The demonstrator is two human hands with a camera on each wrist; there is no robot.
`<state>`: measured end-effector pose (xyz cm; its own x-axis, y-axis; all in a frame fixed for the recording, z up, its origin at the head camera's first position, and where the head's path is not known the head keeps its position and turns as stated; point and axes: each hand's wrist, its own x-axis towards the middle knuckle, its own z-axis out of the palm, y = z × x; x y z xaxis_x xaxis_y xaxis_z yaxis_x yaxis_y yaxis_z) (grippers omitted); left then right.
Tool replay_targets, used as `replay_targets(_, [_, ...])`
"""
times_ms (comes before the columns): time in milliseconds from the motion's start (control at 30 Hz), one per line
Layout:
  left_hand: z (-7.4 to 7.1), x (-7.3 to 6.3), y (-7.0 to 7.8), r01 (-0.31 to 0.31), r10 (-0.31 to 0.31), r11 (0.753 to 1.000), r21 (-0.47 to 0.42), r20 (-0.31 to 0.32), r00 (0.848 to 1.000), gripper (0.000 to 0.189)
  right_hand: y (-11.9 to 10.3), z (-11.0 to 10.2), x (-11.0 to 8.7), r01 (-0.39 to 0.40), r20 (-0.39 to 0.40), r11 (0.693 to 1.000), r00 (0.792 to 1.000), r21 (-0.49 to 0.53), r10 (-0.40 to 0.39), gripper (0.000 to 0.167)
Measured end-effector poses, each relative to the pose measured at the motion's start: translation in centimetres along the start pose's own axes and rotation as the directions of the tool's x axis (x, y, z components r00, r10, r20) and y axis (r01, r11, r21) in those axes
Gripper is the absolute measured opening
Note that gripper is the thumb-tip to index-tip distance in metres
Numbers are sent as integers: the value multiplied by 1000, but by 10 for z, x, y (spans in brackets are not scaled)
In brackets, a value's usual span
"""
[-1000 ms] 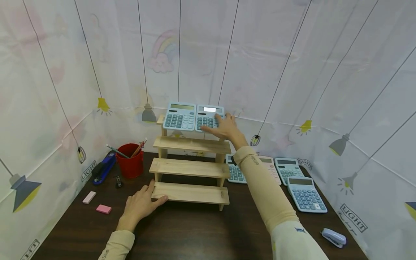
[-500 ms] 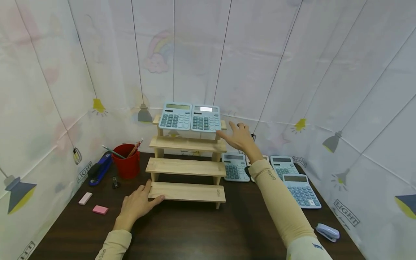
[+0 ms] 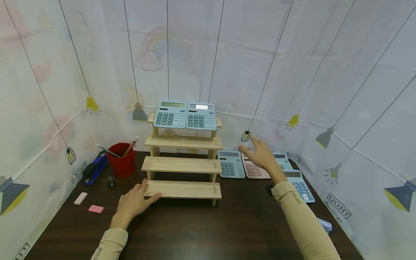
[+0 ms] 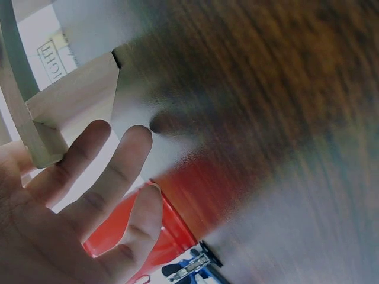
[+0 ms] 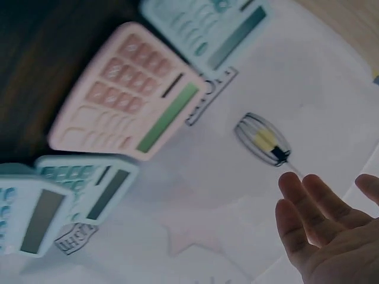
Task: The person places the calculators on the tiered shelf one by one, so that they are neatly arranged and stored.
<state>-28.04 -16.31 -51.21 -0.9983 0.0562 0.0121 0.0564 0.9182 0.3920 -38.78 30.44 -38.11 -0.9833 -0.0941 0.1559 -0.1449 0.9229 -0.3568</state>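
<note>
My left hand (image 3: 132,206) rests against the left end of the lowest step of a stepped wooden display rack (image 3: 182,164), the thumb along its front edge. In the left wrist view the fingers (image 4: 106,189) lie straight, past the step's wooden corner. Two light-blue calculators (image 3: 170,115) lean side by side on the top step. My right hand (image 3: 260,157) holds nothing, its fingers spread in the air. It overlaps a pink calculator (image 3: 255,171) in the head view. To the left of the pink one is a blue calculator (image 3: 231,165); two more (image 3: 299,184) are on its right.
At the left stands a red bucket (image 3: 123,162) with pencils, beside a blue stapler (image 3: 95,169), a small dark sharpener (image 3: 111,181), and white (image 3: 80,198) and pink (image 3: 96,209) erasers. A lilac stapler (image 3: 325,225) is partly behind the right sleeve. Printed cloth walls surround the dark table.
My right hand has left the right calculator on the top step and moved right and down toward the calculators on the table. The left hand has stayed at the lowest step.
</note>
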Motion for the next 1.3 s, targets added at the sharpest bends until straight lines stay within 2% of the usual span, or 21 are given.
replay_targets(367, [-1,0,1,7,-7,1000,2,9,1000,106,45,9,-34,-36,-34,998,999,-60,34,94])
replay_targets(500, [-1,-1,2,4,-4,1000,0,7,1000,107,63,6,-42,-62,-20,991,998,-115,60,96])
replay_targets(633, [-3,-1,2,4,-4,1000,-3,4,1000,107,82,3,-45,-120,28,977,991,-179,127,102])
replay_targets(767, [-4,-1,3,8,-8,1000,-6,11,1000,107,105,-1,-51,-159,99,963,978,-216,184,105])
replay_targets(967, [-2,-1,4,17,-16,1000,-7,22,1000,108,136,-5,-63,-183,186,958,956,-222,226,104])
replay_targets(1300, [-4,-2,4,20,-20,1000,-3,25,999,108,168,-7,-76,-230,335,948,895,-222,295,107])
